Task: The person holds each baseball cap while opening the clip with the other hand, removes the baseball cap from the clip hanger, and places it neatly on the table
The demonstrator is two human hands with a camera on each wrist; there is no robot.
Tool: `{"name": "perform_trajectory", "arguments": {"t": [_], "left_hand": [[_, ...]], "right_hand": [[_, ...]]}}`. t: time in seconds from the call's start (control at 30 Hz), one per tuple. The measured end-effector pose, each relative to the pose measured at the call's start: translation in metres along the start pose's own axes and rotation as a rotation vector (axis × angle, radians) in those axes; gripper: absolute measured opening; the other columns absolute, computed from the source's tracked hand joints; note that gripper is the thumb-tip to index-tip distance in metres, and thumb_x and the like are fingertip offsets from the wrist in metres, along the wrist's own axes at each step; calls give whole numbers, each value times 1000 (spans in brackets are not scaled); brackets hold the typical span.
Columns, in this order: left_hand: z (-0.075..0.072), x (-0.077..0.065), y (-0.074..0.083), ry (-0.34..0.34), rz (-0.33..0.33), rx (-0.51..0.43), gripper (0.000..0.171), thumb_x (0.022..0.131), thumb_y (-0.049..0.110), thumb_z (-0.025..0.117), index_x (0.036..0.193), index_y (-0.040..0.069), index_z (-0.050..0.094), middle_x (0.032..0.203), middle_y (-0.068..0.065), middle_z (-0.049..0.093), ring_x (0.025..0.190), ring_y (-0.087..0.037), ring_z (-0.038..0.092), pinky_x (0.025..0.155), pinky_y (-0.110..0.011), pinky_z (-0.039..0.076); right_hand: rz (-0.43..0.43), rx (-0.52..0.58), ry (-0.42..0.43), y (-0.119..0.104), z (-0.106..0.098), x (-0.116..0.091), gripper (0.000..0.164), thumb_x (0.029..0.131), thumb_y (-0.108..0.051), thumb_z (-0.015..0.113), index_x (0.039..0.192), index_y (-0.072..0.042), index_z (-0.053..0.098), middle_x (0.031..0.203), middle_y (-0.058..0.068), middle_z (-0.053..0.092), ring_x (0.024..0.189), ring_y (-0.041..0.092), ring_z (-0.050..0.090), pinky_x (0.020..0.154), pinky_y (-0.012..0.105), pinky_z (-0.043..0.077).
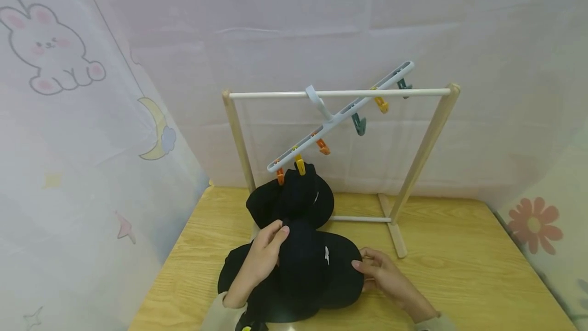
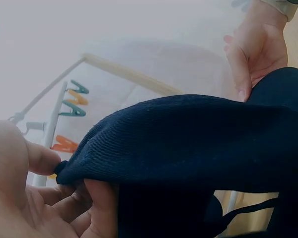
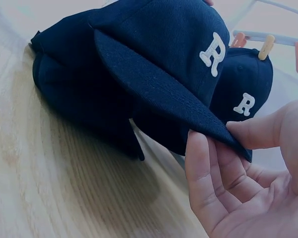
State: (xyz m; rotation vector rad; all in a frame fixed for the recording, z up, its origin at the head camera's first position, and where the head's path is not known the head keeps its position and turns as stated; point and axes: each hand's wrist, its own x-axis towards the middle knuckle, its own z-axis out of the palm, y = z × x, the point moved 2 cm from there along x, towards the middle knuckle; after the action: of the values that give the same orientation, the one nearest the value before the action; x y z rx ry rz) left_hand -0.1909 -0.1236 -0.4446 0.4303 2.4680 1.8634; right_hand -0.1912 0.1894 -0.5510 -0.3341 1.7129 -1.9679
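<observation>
A dark baseball cap (image 1: 300, 262) with a white letter R on its front is held between both hands above the table. My left hand (image 1: 263, 259) pinches the top of its crown, near the button, as the left wrist view shows. My right hand (image 1: 383, 277) grips the edge of the brim (image 3: 159, 89) between thumb and fingers. Beneath it, more dark cap fabric (image 1: 231, 267) lies on the table, partly hidden. Behind, another dark cap (image 1: 323, 201), also marked R, hangs from an orange clip (image 1: 280, 175) and a yellow clip (image 1: 300, 165) on a hanger.
The white hanger (image 1: 340, 116) hooks slantwise over the top bar (image 1: 271, 95) of a wooden-legged rack, with several other clips along it. One rack foot (image 1: 397, 241) stands on the wooden table (image 1: 459, 269) at right. Printed cloth (image 1: 294, 19) hangs behind.
</observation>
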Motion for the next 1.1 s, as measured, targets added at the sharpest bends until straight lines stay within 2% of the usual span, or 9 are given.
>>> {"name": "perform_trajectory", "arguments": {"t": [0.23,0.5,0.8,0.97,1.1], "left_hand": [[-11,-3,-5,-17,14,34,40,115,25,51,82,4,45,62,2,40,49,-9,47,51,-24,45],[-23,-7,-9,-38,33,77,42,116,26,49,79,6,43,60,2,38,46,-10,47,47,-27,46],[-31,-11,-17,-36,-6,74,38,116,25,49,84,5,49,62,2,42,47,-10,49,49,-26,48],[-35,-15,-19,-12,-51,82,38,116,25,48,83,6,46,63,0,42,48,-11,48,50,-25,46],[-36,-15,-21,-14,-63,60,38,116,25,48,84,6,47,63,1,42,49,-11,49,50,-25,47]], "right_hand": [[29,-24,64,2,12,5,14,108,-19,65,111,-7,61,90,-5,73,77,11,73,69,30,61],[27,-22,82,7,27,7,17,107,-20,66,111,-5,60,90,-4,74,78,13,74,69,31,62],[26,9,90,13,37,12,15,107,-18,66,108,-4,59,89,-2,76,77,14,75,68,31,63],[15,33,62,18,41,19,15,106,-18,67,103,-7,57,86,-4,74,74,12,73,67,31,62],[15,39,55,20,41,20,14,106,-17,66,101,-7,57,86,-2,76,73,12,74,65,30,62]]}}
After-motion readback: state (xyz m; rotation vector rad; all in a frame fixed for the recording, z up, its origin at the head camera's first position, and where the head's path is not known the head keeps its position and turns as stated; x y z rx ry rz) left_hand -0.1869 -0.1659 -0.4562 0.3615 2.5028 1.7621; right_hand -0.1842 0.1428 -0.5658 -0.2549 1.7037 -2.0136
